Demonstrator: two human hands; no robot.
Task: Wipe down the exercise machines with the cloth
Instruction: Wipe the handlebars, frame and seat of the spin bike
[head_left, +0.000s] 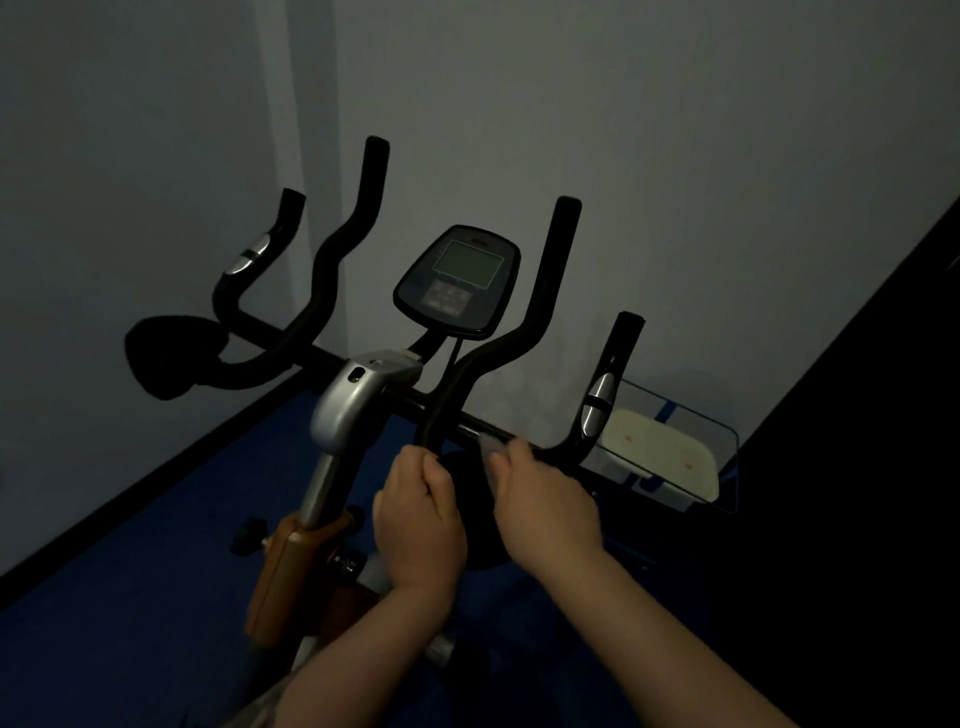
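Note:
An exercise bike fills the dim middle of the view, with black handlebars and a console on a silver stem. My left hand grips the lower end of the inner right handlebar tube. Just to its right, my right hand pinches a small pale grey cloth against the horizontal bar. Most of the cloth is hidden under my fingers.
A grey wall stands close behind the bike. The floor is blue. A glass-topped rack holding a pale cushion sits at the right, beside a dark panel. The bike's orange frame with black knobs lies below the stem.

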